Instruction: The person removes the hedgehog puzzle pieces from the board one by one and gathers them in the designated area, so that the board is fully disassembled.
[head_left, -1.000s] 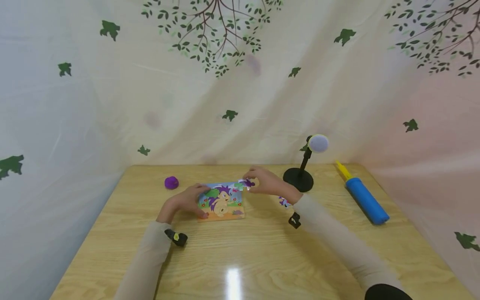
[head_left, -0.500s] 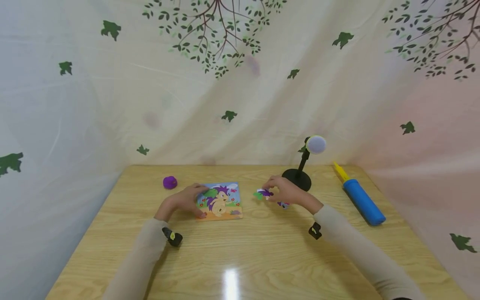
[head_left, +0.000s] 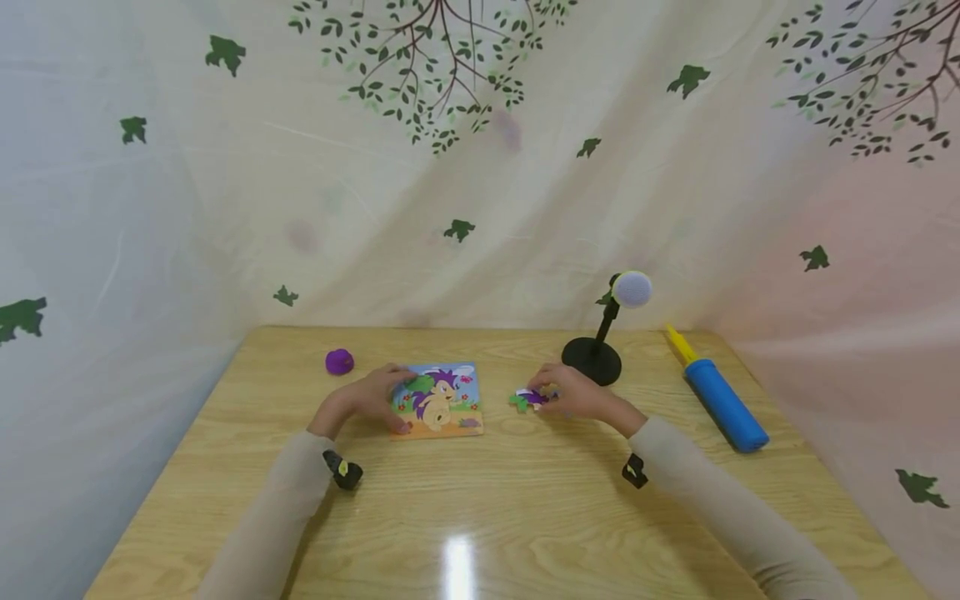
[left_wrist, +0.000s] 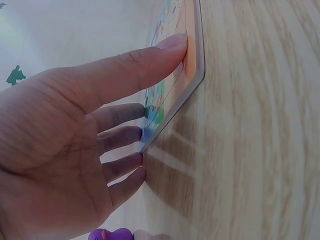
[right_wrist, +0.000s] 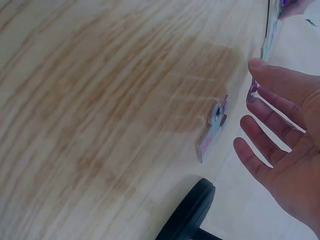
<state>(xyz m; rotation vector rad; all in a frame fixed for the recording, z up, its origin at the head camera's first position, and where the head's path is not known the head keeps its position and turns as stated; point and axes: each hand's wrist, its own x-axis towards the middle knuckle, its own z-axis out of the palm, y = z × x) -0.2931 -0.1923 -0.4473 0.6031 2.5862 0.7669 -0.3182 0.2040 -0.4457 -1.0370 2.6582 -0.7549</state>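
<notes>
A square picture puzzle (head_left: 444,402) with a purple-haired hedgehog lies flat on the table. At its left edge rests my left hand (head_left: 365,398), thumb on the near corner and fingers spread along the side. In the left wrist view the thumb (left_wrist: 167,55) touches the puzzle's face. My right hand (head_left: 573,392), right of the puzzle, pinches a small green and purple puzzle piece (head_left: 527,400) between thumb and fingertips, low over the table. Another puzzle piece (right_wrist: 212,130) lies on the wood beside that hand in the right wrist view.
Behind the right hand stands a black round-based stand (head_left: 592,360) with a pale round head (head_left: 632,289). A blue pump (head_left: 726,406) with a yellow nozzle lies at the right. A small purple toy (head_left: 340,361) sits back left. A leaf-patterned curtain (head_left: 360,208) hangs behind the table.
My right hand has moved right, away from the puzzle's upper right corner, and lowered toward the table with the piece. The left hand has stayed at the puzzle's left edge.
</notes>
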